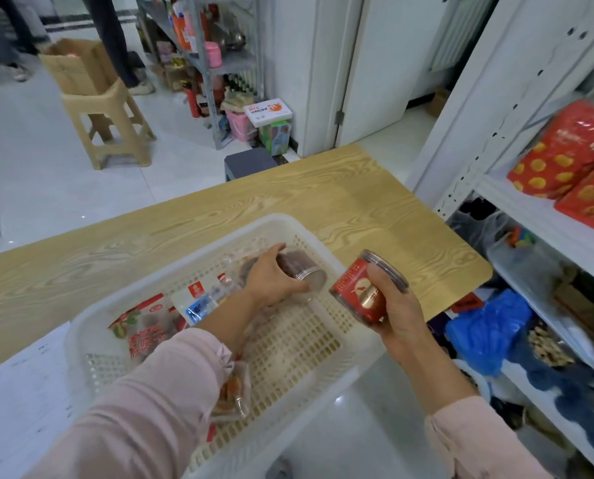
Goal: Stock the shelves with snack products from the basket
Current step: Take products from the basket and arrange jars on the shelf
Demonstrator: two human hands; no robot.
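The shelves (544, 216), white metal, occupy the right side of the frame and already carry red snack bags (561, 150) at the upper right. The table (288, 202), wood-grained, runs across the centre, and the white perforated basket (309, 382) rests on its near edge at the lower centre. Inside the basket, flat snack packets (143, 326) lie at the left end; these appear soft, light and crinkly, and are best taken by an edge or across the flat face. A dark can (302, 269) lies on its side at the far right of the basket. The left hand (271, 281) is closed over this can from above, fingers wrapped round its body, forearm reaching diagonally in from the lower left. A red can (364, 288) is held just outside the basket's right rim, right of centre. The right hand (395, 305) is curled firmly around its body, thumb across the label, wrist turned so that the can tilts with its clear lid up and away. Both cans look rigid, smooth and moderately light; grip the cylindrical wall, not the lid, since the surface may slip.
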